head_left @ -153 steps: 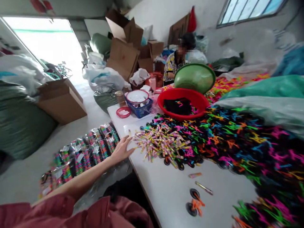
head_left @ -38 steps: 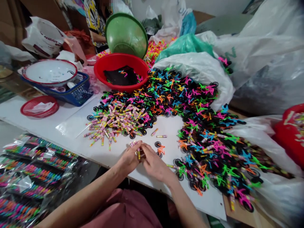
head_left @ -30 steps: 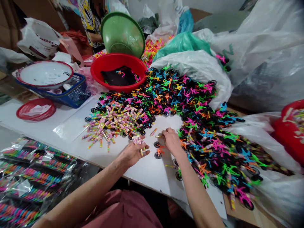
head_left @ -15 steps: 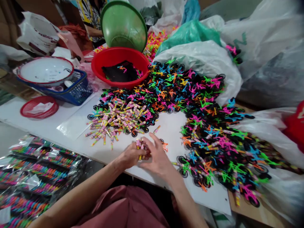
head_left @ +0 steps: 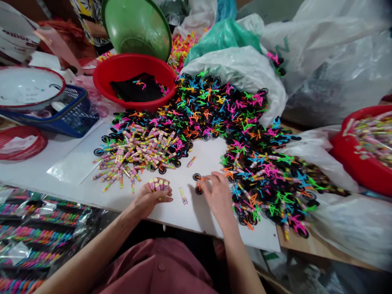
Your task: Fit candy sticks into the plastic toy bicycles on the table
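My left hand (head_left: 148,199) is wrapped round a bunch of small candy tubes (head_left: 159,184) with pale ends, held just over the table's front edge. To the right, my right hand (head_left: 218,194) pinches a small orange toy bicycle (head_left: 198,183) with black wheels, low over the white table top (head_left: 211,155). One loose candy tube (head_left: 183,196) lies between the hands, and a second tube (head_left: 191,162) lies farther back. Beyond my left hand is a heap of candy tubes (head_left: 134,151). A large pile of colourful toy bicycles (head_left: 211,106) curves round the back and right.
Behind the pile stand a red basin (head_left: 102,81) and a green basin (head_left: 137,24). A blue basket (head_left: 76,118) and a red basket (head_left: 39,149) are at left. Another red basin (head_left: 343,155) holds tubes at right. Packed bags (head_left: 36,237) lie below left. A person's arm (head_left: 96,29) shows behind.
My hands have parted: the left keeps the tube bunch, while the right has moved right onto the orange bicycle. A loose tube now shows between them. The view has turned right.
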Available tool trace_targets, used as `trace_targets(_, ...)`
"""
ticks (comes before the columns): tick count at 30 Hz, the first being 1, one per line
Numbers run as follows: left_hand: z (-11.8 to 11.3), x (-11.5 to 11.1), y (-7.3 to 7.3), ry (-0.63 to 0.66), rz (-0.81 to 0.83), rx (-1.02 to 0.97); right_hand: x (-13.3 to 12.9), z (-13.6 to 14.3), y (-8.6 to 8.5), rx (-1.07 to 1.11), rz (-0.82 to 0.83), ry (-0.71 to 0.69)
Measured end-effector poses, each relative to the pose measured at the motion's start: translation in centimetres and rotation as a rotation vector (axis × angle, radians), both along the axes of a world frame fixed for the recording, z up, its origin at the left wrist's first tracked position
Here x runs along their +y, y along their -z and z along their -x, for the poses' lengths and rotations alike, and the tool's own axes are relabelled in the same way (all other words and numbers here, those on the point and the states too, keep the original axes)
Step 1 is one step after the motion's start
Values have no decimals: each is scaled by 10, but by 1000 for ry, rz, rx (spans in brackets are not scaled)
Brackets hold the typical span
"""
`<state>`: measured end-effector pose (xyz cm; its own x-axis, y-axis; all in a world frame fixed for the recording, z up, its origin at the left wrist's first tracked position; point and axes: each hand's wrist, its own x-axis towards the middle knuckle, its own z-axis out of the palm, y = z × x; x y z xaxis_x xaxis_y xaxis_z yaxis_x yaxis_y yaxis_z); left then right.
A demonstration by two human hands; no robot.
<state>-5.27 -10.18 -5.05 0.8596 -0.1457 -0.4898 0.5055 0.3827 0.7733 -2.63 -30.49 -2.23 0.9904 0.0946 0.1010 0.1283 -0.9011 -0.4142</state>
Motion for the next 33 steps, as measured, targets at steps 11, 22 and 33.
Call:
trace_targets(11,-8,-27,-21,129,-340,-264,7,-2,-14,293,-800,108)
trace_targets(22,8,-36,-20,-2,-243,-200,16,24,-8,576,-1202,104)
trace_targets(33,22,-39,-21,73,-429,-350,16,34,-10,475,-1032,131)
